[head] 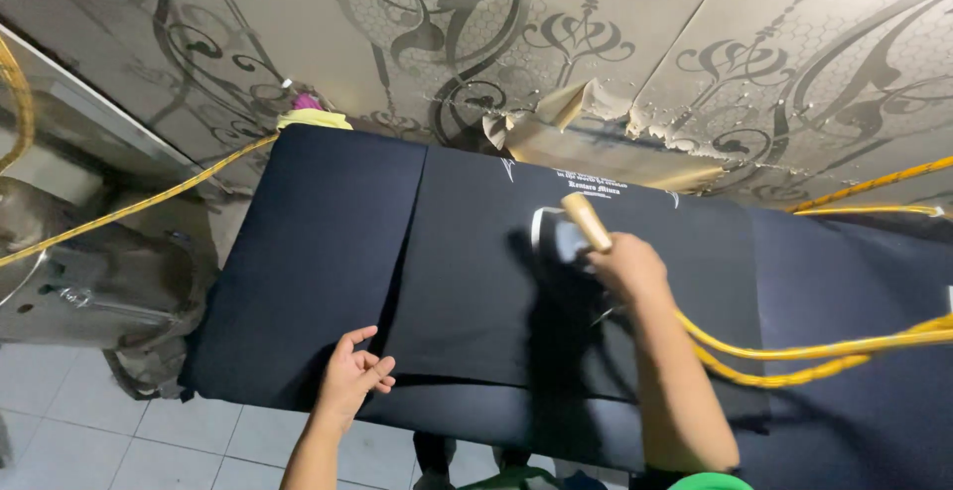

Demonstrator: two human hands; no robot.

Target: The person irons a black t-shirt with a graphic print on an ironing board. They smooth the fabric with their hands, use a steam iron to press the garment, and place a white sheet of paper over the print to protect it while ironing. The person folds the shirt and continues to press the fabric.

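Observation:
A black garment (pixel 467 281) with small white print near its far edge lies flat on a dark padded board (pixel 308 252). My right hand (pixel 625 267) is shut on the wooden handle of an iron (pixel 566 232), which rests on the garment near the print. My left hand (pixel 355 376) lies open, fingers spread, on the garment's near left edge. A yellow hose (pixel 784 356) runs from the iron off to the right.
A patterned wall panel (pixel 596 43) with a torn patch stands behind the board. Yellow cord (pixel 149 202) crosses at left above a grey machine (pixel 89 281). A yellow cloth (pixel 313 118) sits at the board's far corner. Tiled floor (pixel 69 411) shows below left.

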